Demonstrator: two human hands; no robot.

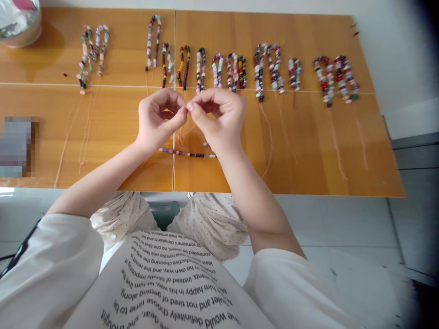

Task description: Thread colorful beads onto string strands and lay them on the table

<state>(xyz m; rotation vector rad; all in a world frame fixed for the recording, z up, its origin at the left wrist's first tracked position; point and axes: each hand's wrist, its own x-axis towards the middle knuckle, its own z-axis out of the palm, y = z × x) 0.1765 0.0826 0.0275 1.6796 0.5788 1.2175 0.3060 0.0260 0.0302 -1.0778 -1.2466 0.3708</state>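
Note:
My left hand (161, 114) and my right hand (221, 114) meet above the table, thumbs and forefingers pinched tip to tip. Thin pink thread (181, 135) hangs in loose loops just below them and runs up toward the pinched fingertips; its very end is hidden there. Under my hands a beaded strand (192, 154) of dark, purple and pale beads lies nearly straight on the tabletop, its right end passing behind my right wrist. A short bit of purple beads (206, 144) shows beside that wrist.
Folded bead strands lie in a row along the wooden table (308, 151), among them green-and-pink ones (91, 50) at left and red-and-white ones (346, 77) at right. Their pink thread tails trail toward me. A bowl (24, 34) stands far left, above a blurred grey object (17, 146).

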